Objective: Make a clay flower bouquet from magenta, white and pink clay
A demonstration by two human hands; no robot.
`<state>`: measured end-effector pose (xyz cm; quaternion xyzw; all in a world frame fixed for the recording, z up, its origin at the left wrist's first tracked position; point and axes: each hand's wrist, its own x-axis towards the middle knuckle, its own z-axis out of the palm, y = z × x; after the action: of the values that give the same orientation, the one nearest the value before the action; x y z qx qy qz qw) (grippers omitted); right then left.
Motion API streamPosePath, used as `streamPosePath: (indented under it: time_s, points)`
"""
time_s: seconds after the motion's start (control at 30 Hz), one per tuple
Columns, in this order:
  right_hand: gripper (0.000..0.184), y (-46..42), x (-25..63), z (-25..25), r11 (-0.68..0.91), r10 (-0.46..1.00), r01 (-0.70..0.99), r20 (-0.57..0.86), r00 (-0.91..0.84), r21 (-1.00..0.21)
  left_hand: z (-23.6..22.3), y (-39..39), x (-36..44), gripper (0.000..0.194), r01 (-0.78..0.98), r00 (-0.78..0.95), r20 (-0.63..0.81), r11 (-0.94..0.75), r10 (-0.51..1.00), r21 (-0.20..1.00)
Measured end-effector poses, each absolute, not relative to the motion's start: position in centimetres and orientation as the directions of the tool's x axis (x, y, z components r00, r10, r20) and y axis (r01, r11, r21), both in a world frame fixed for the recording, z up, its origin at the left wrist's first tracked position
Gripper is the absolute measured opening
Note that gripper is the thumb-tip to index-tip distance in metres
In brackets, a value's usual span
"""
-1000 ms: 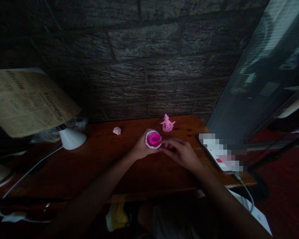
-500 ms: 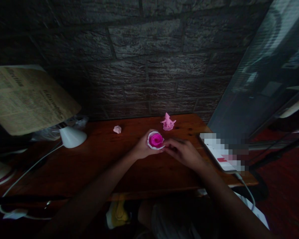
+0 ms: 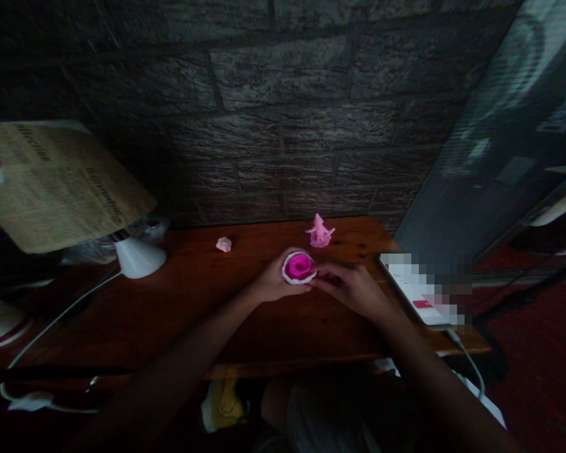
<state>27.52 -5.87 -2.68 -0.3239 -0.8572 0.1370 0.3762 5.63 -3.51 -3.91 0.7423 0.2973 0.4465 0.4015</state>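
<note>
A magenta rolled flower with a pale outer rim (image 3: 299,267) sits in my left hand (image 3: 273,284), whose fingers curl around it from below and the left. My right hand (image 3: 346,286) is closed beside it, fingertips pinching the flower's right edge. Both hands hover over the middle of a reddish wooden table (image 3: 179,308). Behind them a small pale pink folded figure (image 3: 319,232) stands on the table. A crumpled pale pink scrap (image 3: 223,244) lies farther left.
A white cone-shaped lamp head (image 3: 139,258) on a thin arm lies at the left, under a brown printed paper sheet (image 3: 51,182). A white device with a cable (image 3: 419,292) rests at the table's right edge. A dark brick wall stands behind.
The flower and both hands have shifted slightly right and toward the far side; the flower looks turned a little in my fingers. The rest of the table is unchanged.
</note>
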Motion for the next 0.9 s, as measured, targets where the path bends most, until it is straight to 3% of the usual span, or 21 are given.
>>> streamPosePath:
  time_s: [0.4, 0.57, 0.73, 0.9]
  points:
    - [0.036, -5.9, 27.1, -2.4, 0.583, 0.789, 0.27, 0.454, -0.415, -0.766, -4.1, -3.5, 5.7, 0.056, 0.124, 0.353, 0.493, -0.562, 0.795, 0.817]
    - [0.022, -6.6, 26.2, -1.8, 0.66, 0.75, 0.334, 0.614, -0.244, -0.673, -3.9, -3.5, 5.8, 0.05, 0.17, 0.378, 0.55, -0.639, 0.745, 0.75]
    - [0.031, -7.1, 25.1, -1.9, 0.754, 0.648, 0.369, 0.709, -0.278, -0.544, -4.4, -3.4, 5.8, 0.054, 0.173, 0.381, 0.562, -0.653, 0.734, 0.737]
    - [0.031, -7.1, 24.7, -2.3, 0.769, 0.626, 0.377, 0.725, -0.287, -0.516, -4.8, -3.2, 5.8, 0.061, 0.149, 0.365, 0.55, -0.63, 0.751, 0.762]
